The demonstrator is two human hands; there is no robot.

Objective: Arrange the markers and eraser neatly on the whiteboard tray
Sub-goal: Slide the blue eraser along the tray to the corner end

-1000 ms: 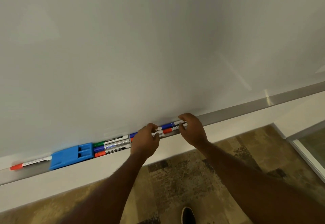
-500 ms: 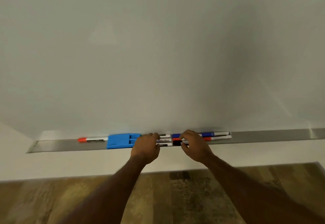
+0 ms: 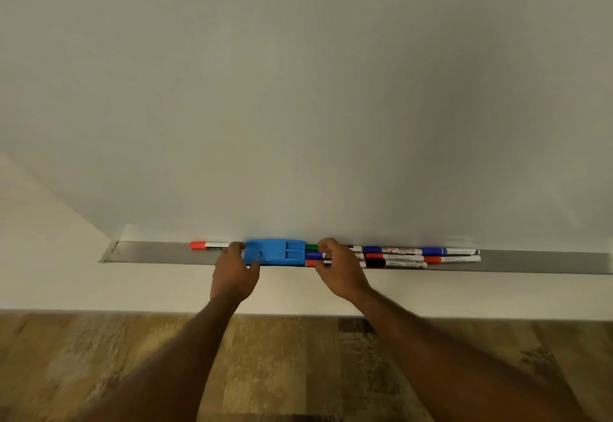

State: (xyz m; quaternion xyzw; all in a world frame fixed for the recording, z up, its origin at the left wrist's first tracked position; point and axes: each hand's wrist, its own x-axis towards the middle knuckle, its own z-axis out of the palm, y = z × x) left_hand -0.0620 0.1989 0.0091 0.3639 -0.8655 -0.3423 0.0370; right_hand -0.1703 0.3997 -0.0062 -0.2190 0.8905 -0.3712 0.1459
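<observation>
A long grey whiteboard tray [image 3: 159, 252] runs across the view. On it lies a blue eraser [image 3: 275, 251]. My left hand [image 3: 234, 272] grips the eraser's left end, thumb at the front and fingers at the back. A single red-capped marker [image 3: 209, 245] lies just left of the eraser. To the eraser's right, several markers [image 3: 398, 256] lie in rows: green, blue, red and black caps. My right hand [image 3: 338, 269] rests on the left ends of that group, with its fingers curled over them.
The blank whiteboard [image 3: 298, 90] fills the upper view. Below the tray is a white wall strip [image 3: 99, 289], then patterned brown carpet [image 3: 282, 372]. The tray stretches bare towards the right edge [image 3: 547, 261].
My left hand has moved left from the markers to the eraser's left end. My right hand has shifted left to the markers beside the eraser. The camera has turned to face the tray squarely.
</observation>
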